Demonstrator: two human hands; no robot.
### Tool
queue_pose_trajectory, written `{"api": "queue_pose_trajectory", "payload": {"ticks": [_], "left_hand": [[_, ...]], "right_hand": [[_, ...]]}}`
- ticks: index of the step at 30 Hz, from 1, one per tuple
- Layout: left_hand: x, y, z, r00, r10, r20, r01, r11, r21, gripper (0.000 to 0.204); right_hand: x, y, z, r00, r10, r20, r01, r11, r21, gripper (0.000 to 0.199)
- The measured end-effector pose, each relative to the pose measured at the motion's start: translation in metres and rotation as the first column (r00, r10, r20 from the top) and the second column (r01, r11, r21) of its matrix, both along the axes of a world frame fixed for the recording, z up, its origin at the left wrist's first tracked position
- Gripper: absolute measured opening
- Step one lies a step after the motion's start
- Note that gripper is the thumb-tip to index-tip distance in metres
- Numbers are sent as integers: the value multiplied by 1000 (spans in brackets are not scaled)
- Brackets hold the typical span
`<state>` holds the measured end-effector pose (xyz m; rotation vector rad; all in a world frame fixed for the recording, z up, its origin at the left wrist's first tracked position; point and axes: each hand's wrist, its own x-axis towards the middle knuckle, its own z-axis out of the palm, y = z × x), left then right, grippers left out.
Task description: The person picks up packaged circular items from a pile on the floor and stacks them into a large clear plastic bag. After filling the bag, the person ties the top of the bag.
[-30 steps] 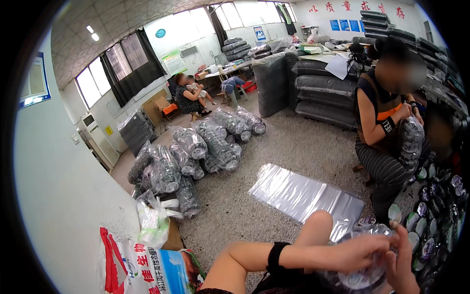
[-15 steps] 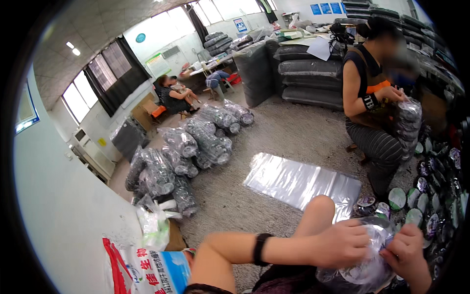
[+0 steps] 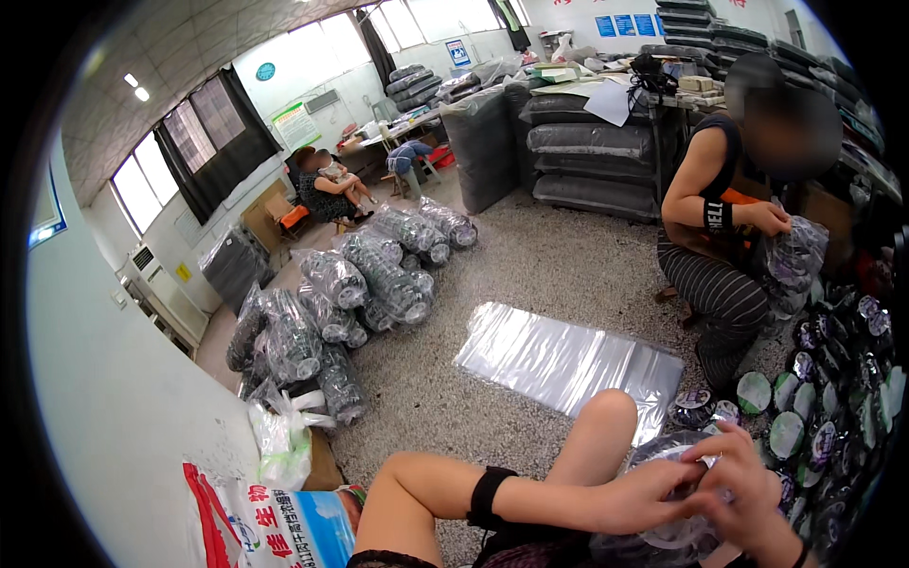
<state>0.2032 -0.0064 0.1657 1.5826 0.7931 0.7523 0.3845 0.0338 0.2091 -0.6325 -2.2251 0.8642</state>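
A clear plastic bag (image 3: 663, 540) with round, shiny items inside stands upright between my legs at the lower right. My left hand (image 3: 649, 497), black band on its wrist, is closed on the top of the bag. From the right, my right hand (image 3: 743, 488) meets it there, fingers bent and closed at the gathered plastic; its fingertips are partly blurred. The two hands touch over the bag and hide its mouth. On the floor just ahead lies a flat stack of clear plastic bags (image 3: 568, 364).
Round dark packs with printed lids (image 3: 786, 434) are heaped at right. Beyond them a co-worker (image 3: 705, 189) sits handling another filled bag (image 3: 795, 251). Filled clear bags (image 3: 379, 270) lie in rows at left centre. A printed sack (image 3: 275, 521) and white plastic bags (image 3: 279, 440) stand near the wall.
My hands have come together over the bag's top, the right one moving left and up. The co-worker has bent lower over the other bag. The view has shifted slightly.
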Motion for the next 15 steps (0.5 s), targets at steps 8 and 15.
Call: {"api": "queue_pose_trajectory", "payload": {"ticks": [8,15], "left_hand": [[-22,20,-16,954,50,296,92,890,-446,18],[-24,5,2,992,102,-70,-93,989,114,34]], "right_hand": [[7,-10,-28,980,-53,193,-38,899,437,29],[-19,-32,-42,936,-351,7,324,871,369,38]]}}
